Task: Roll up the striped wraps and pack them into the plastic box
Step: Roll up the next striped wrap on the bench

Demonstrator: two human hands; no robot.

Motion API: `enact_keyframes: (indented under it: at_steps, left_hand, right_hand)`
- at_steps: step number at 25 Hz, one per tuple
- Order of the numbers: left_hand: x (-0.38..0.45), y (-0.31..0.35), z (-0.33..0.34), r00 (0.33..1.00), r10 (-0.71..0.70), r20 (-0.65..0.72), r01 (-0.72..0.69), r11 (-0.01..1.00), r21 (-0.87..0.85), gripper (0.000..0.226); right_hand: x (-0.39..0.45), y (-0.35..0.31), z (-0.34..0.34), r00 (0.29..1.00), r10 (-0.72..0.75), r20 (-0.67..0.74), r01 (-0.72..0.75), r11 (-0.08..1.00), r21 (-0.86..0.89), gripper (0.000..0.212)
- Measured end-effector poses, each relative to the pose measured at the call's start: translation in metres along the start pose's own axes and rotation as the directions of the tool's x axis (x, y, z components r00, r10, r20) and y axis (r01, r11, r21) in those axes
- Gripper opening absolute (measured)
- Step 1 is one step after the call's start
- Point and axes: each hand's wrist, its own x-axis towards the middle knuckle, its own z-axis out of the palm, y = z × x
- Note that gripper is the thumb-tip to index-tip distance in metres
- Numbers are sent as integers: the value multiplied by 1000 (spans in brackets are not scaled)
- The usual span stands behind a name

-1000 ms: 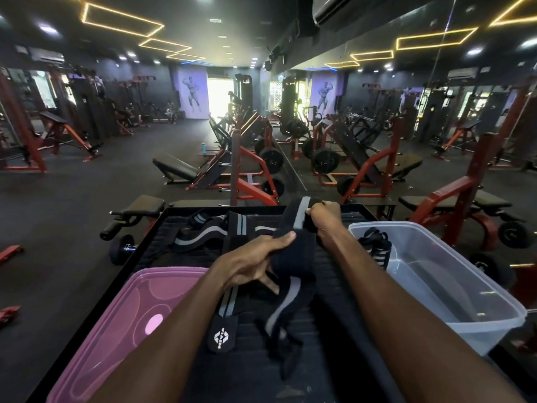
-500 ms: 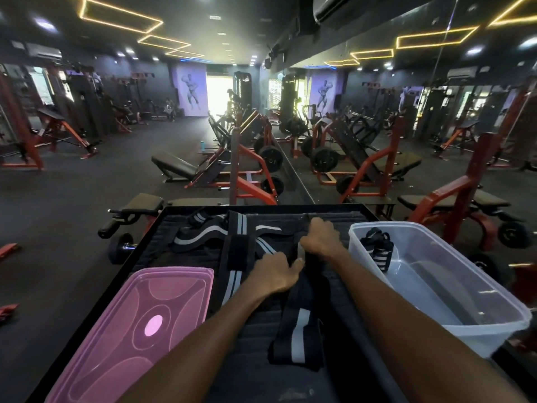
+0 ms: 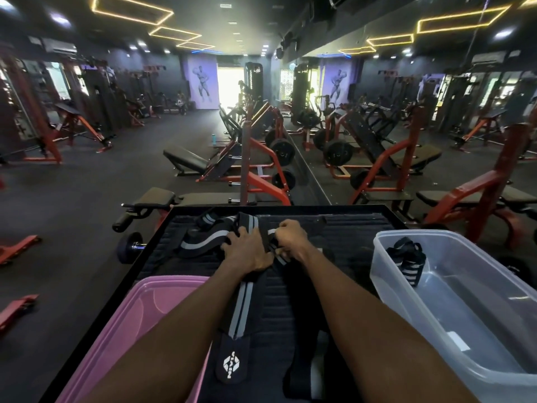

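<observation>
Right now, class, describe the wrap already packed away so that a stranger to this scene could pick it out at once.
Start at the clear plastic box on the right edge of the black table. In its far left corner sits a rolled wrap, black with pale stripes. Unlike the loose wraps spread on the table by the hands, it alone is bundled and inside the box.
</observation>
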Motion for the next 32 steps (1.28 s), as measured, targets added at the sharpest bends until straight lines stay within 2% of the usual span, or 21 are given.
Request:
enact_keyframes:
  at_steps: [3, 5, 7, 10, 13, 17, 21, 22, 27, 30, 32]
  left_hand:
    - [4, -4, 6, 1000, 6, -31, -9, 992, -125, 70]
    - [6, -6, 5, 998, 10, -59, -20, 987, -157, 64]
    - [7, -8, 1, 994, 9, -105, -29, 982, -188, 57]
    - [8, -11, -10, 973, -42, -225, -19, 965, -261, 46]
    - [10, -20, -19, 956, -62, -288, -14, 967, -254, 40]
    - [17, -31, -15, 979, 0, -202, -43, 978, -206, 40]
    - [19, -34, -9, 997, 8, -80, -24, 979, -204, 79]
    - [17, -32, -9, 998, 3, -62, -14, 984, -179, 80]
    - [2, -26, -2, 999, 36, -23, -37, 998, -44, 58]
    - [-6, -18, 2, 994, 57, -91, -64, 995, -74, 60]
    - [-11, -8, 0, 998, 44, -48, -52, 984, -169, 71]
  right_hand:
    - [7, -3, 15, 981, 141, -132, -93, 944, 316, 17]
    - [8, -4, 20, 954, 206, -218, -98, 902, 421, 11]
    - [7, -7, 20, 931, 181, -316, -52, 926, 375, 12]
    - [7, -19, 17, 909, 47, -413, 73, 960, 271, 12]
    - [10, -33, 6, 891, -18, -454, 175, 936, 306, 12]
    - [9, -44, -17, 841, -88, -534, 277, 918, 285, 15]
    - [3, -43, -41, 760, -99, -643, 345, 900, 268, 24]
    - [1, -45, -49, 735, -106, -670, 366, 894, 260, 27]
    - [-12, -59, -83, 628, -157, -763, 460, 865, 201, 27]
    - [-20, -58, -92, 585, -215, -782, 471, 875, 112, 30]
    - [-23, -54, -92, 601, -262, -755, 465, 883, 64, 31]
